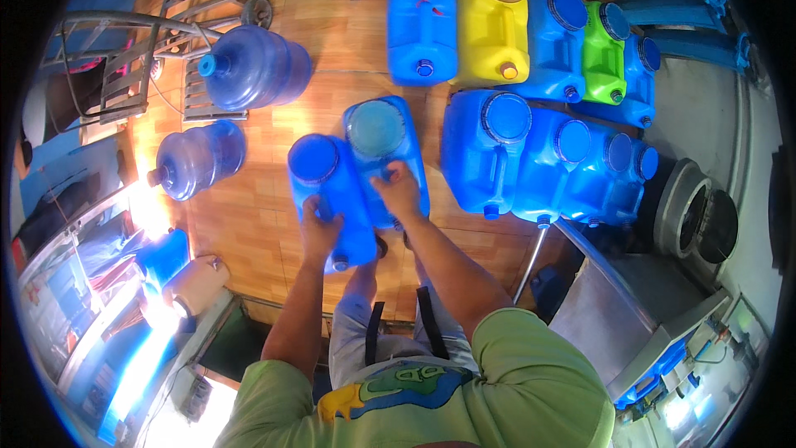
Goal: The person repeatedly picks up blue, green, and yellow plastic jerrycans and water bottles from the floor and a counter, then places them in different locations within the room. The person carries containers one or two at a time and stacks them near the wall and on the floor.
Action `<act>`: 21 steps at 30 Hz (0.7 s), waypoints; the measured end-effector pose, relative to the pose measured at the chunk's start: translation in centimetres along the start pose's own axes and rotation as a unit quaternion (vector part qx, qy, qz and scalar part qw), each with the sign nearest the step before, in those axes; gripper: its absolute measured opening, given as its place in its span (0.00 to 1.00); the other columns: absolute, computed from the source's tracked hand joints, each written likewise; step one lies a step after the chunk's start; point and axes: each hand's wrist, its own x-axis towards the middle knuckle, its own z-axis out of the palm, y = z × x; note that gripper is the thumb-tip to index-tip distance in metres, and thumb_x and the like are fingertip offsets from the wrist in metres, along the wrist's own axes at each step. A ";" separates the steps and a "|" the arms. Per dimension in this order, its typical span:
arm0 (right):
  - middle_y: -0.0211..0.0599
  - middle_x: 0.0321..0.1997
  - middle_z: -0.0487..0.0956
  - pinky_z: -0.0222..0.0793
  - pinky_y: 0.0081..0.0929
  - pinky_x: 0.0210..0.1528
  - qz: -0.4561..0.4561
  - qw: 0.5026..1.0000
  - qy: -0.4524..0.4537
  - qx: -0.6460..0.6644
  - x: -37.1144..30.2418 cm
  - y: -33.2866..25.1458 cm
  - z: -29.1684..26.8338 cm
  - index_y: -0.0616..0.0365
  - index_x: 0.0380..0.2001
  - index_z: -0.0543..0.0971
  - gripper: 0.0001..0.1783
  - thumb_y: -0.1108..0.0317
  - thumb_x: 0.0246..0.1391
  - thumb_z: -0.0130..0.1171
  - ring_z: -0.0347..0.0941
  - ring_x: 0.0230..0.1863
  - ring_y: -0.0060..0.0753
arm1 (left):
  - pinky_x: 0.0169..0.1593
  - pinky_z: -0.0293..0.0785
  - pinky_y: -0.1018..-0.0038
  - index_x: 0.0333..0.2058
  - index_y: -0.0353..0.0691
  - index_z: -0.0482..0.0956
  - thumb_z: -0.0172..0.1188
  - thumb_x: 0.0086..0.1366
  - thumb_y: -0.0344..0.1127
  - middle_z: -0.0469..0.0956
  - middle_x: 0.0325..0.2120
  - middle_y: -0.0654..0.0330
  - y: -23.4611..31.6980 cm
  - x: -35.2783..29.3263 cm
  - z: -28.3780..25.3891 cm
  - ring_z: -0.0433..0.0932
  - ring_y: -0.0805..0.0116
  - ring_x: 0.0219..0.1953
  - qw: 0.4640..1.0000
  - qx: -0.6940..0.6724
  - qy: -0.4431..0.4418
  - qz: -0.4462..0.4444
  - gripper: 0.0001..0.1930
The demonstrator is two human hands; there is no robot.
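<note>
Two blue plastic water jugs stand side by side in front of me. My left hand (320, 231) is closed round the top handle of the left jug (352, 207), which has a dark blue lid and a small spout cap at its near end. On the right jug (412, 153), whose wide lid is a paler blue-green, my right hand (399, 189) grips the handle. The fingers of both hands are partly hidden under the handles. Whether the jugs touch the floor or hang just above it, I cannot tell.
Several blue jugs (485, 153) stand in a row to the right. Behind them are more, with a yellow jug (492, 25) and a green jug (604, 62). Two round water bottles (257, 70) lie at the left by a metal trolley (124, 75). A metal cabinet (597, 307) stands near right.
</note>
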 end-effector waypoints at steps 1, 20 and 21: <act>0.39 0.35 0.78 0.73 0.34 0.38 0.005 0.999 0.040 -0.005 0.8 0.1 -1.3 0.57 0.51 0.70 0.33 0.56 0.44 0.70 0.76 0.36 0.39 | 0.45 0.74 0.62 0.51 0.37 0.67 0.73 0.46 0.35 0.77 0.40 0.50 -0.2 0.7 0.5 0.77 0.54 0.43 0.999 -0.034 -0.001 -0.035 0.33; 0.58 0.39 0.79 0.70 0.48 0.43 0.056 0.995 0.086 -0.017 2.4 4.9 -6.4 0.62 0.45 0.69 0.23 0.60 0.52 0.62 0.75 0.41 0.64 | 0.44 0.75 0.60 0.56 0.32 0.69 0.68 0.50 0.45 0.79 0.43 0.48 4.8 24.0 9.1 0.78 0.54 0.44 0.975 -0.059 -0.186 -0.110 0.37; 0.58 0.39 0.79 0.70 0.49 0.43 0.052 0.995 0.086 -0.007 2.7 5.0 -6.4 0.62 0.46 0.68 0.23 0.61 0.52 0.62 0.75 0.41 0.64 | 0.44 0.75 0.60 0.57 0.33 0.68 0.69 0.50 0.46 0.79 0.43 0.48 6.0 26.0 9.0 0.78 0.55 0.44 0.965 -0.100 -0.227 -0.085 0.38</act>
